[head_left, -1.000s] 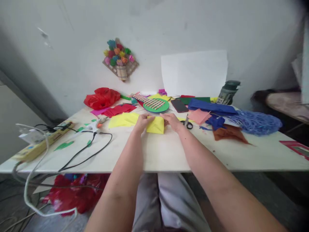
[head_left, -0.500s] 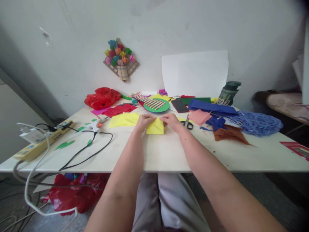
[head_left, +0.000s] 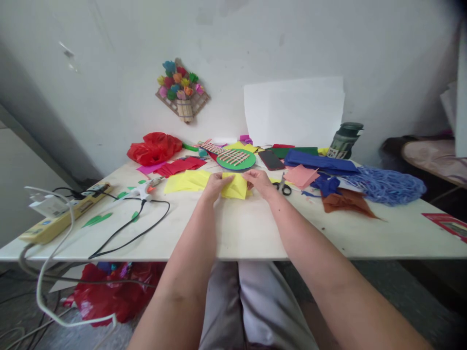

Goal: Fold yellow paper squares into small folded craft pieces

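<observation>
A small piece of yellow crepe paper (head_left: 235, 187) is stretched between my two hands, just over the white table. My left hand (head_left: 216, 185) pinches its left side, thumb on top. On the other side, my right hand (head_left: 257, 181) grips the upper right corner with closed fingertips. A larger yellow sheet (head_left: 187, 180) lies just left of my left hand. Black-handled scissors (head_left: 282, 186) rest to the right of my right hand. Beyond both hands lies a green round piece with a lattice of thin sticks (head_left: 236, 158).
At left are a glue gun (head_left: 144, 189) with a looping black cable and a power strip (head_left: 65, 216). Red plastic (head_left: 155, 148) sits at the back left. Rightward lie a phone (head_left: 271, 159), pink paper (head_left: 301, 176), blue folded paper (head_left: 321, 163), blue yarn (head_left: 390, 185) and a bottle (head_left: 345, 140).
The yellow paper between my hands has shifted: its lower edge now sits slightly higher and tilted, and more of its upper part shows. Both hands keep their hold in nearly the same place.
</observation>
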### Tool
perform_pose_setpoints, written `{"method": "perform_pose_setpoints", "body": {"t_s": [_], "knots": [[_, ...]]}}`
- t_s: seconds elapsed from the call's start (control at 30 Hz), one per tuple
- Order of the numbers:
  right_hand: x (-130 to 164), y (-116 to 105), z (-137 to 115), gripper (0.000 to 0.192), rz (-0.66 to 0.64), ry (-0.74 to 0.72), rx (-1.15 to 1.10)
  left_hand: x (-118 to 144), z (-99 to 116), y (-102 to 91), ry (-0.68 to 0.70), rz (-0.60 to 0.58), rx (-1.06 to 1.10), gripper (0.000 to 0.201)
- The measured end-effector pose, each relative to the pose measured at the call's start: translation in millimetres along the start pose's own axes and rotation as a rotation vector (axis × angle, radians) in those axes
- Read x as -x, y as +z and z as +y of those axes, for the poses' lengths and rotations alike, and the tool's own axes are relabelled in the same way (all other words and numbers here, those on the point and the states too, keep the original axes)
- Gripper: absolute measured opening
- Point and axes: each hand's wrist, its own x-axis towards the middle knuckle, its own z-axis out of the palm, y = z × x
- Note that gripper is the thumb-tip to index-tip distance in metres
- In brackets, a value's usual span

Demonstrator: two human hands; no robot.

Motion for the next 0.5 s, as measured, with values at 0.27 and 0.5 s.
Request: {"method": "perform_pose_setpoints", "body": {"t_s": [0.27, 0.5], "knots": [[-0.3, -0.8, 2.4, 0.024, -0.102, 0.082, 0.029, 0.7, 1.8, 1.4, -0.021, -0.034, -0.078, 0.038], [-4.7, -2.3, 6.2, 0.026, 0.025, 0.054, -0.043, 7.9, 15.7, 4.5, 0.048, -0.016, 0.036, 0.066]]}}
